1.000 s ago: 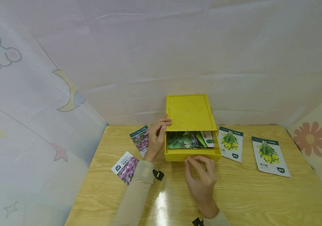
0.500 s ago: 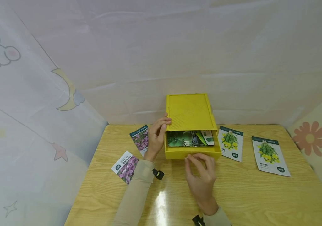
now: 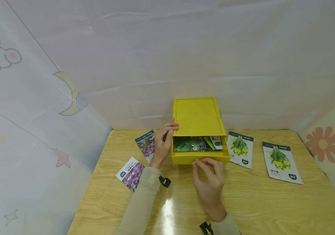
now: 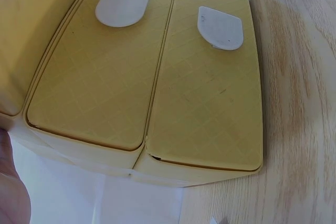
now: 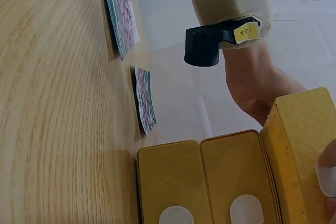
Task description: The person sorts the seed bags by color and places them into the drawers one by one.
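Observation:
A yellow drawer cabinet (image 3: 196, 114) stands at the back of the table, its drawers stacked. Its top drawer (image 3: 185, 159) is pulled partway out, with several seed packets (image 3: 195, 143) lying inside, the uppermost green. My right hand (image 3: 209, 187) pinches the white pull tab (image 5: 326, 178) on that drawer's front between thumb and fingers. My left hand (image 3: 163, 140) holds the cabinet's left side near the front, fingertips over its top edge. Below, two lower drawers (image 4: 100, 77) are closed, each with a white tab (image 4: 122, 8). The cabinet hides the packets' rear part.
Two purple-flower seed packets, one nearer (image 3: 131, 174) and one farther back (image 3: 146, 146), lie left of the cabinet. Two yellow-flower seed packets, one beside it (image 3: 240, 149) and one farther out (image 3: 282, 162), lie to the right. A printed cloth backdrop (image 3: 143, 65) rises behind the wooden table (image 3: 273, 209).
The top drawer has slid slightly inward, along with my right hand on its tab, so a little less of the packets inside shows. My left hand has stayed on the cabinet.

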Available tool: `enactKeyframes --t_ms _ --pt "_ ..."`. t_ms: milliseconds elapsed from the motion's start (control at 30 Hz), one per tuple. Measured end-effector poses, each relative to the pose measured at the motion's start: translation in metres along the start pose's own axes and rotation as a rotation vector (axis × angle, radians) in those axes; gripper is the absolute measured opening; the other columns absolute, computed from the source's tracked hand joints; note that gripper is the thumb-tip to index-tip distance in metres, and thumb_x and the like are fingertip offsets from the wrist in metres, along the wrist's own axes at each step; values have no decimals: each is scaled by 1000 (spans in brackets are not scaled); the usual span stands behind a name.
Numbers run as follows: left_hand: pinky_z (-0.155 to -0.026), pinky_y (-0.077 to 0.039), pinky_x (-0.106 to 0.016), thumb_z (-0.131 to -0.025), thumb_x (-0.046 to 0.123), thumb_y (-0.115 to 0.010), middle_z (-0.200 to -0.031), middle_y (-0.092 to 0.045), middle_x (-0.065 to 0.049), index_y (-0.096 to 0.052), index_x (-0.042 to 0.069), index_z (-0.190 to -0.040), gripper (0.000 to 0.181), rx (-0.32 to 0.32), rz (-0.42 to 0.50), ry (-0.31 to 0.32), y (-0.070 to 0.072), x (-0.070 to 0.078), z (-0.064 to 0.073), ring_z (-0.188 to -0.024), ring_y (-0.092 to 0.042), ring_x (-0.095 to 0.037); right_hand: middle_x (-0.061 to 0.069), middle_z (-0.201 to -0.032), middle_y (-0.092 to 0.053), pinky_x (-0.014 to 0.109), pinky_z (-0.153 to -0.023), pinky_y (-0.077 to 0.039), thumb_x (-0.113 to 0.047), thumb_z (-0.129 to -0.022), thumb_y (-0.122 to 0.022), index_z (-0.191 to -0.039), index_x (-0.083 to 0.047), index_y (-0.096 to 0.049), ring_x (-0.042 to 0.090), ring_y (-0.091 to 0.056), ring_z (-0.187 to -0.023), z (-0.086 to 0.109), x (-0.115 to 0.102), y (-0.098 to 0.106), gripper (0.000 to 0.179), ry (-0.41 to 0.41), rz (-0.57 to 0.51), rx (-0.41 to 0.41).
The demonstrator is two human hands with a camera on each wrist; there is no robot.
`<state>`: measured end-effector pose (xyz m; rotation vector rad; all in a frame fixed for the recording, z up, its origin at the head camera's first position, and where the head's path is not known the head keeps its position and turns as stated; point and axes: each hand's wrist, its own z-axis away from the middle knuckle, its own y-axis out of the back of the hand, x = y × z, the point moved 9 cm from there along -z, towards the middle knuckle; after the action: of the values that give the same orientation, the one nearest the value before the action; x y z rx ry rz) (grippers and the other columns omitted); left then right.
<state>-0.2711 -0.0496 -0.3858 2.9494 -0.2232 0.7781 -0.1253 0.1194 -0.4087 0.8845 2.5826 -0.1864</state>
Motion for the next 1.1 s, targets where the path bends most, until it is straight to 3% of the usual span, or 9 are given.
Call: enactKeyframes --t_ms 233,600,1100 --pt "-106 -36 -55 -94 -15 -42 -109 -57 -38 -62 -18 -103 22 0 -2 3 1 -1 1 -120 -42 -59 22 -87 -62 35 -69 -41 16 -58 -79 -86 6 -74 38 -52 -77 -9 -11 0 30 9 -4 12" --pt "-105 -32 -61 -95 -13 -43 -108 -56 -39 -61 -20 -100 19 -5 20 -12 0 1 0 -119 -41 -61 18 -91 -63 23 -74 -44 8 -64 -82 -88 2 -75 34 -54 -81 1 15 -4 26 -41 31 -32" --pt "-109 -34 -53 -103 7 -45 -116 -61 -25 -65 -9 -108 26 3 -3 -6 3 -27 13 -126 -44 -48 16 -94 -64 28 -73 -41 6 -66 -83 -90 1 -76 33 -53 -82 -2 25 -10 25 -75 26 -46"
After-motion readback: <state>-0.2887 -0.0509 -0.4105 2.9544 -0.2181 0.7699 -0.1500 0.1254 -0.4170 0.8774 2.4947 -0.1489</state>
